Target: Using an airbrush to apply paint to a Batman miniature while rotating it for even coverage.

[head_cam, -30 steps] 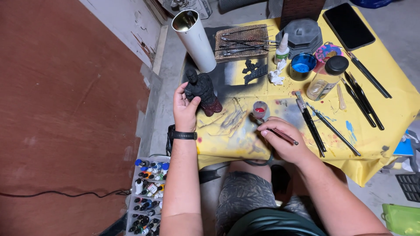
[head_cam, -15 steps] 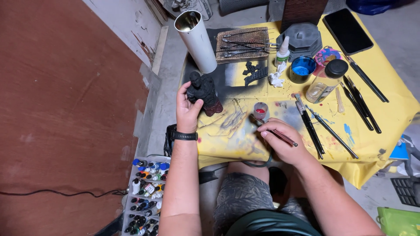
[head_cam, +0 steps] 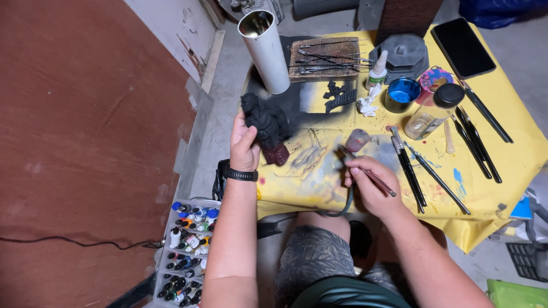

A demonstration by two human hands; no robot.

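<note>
My left hand [head_cam: 244, 147], with a black watch on its wrist, grips a black figurine [head_cam: 266, 122] on a dark red base at the left edge of the yellow-covered table [head_cam: 502, 165]. My right hand [head_cam: 371, 185] holds an airbrush [head_cam: 365, 168] with a small cup and a dark green hose; its tip points left toward the figurine, a short way apart from it.
A white tube [head_cam: 265, 51] stands at the back left. Beyond are a board of metal tools [head_cam: 325, 57], a glue bottle [head_cam: 378, 68], a blue cup [head_cam: 402, 94], a capped jar [head_cam: 435, 111], several brushes [head_cam: 474, 134] and a phone [head_cam: 463, 47]. A paint-bottle tray [head_cam: 185, 256] lies on the floor.
My left hand has lifted the figurine slightly and turned it upright. My right hand has raised the airbrush and angled it toward the figurine.
</note>
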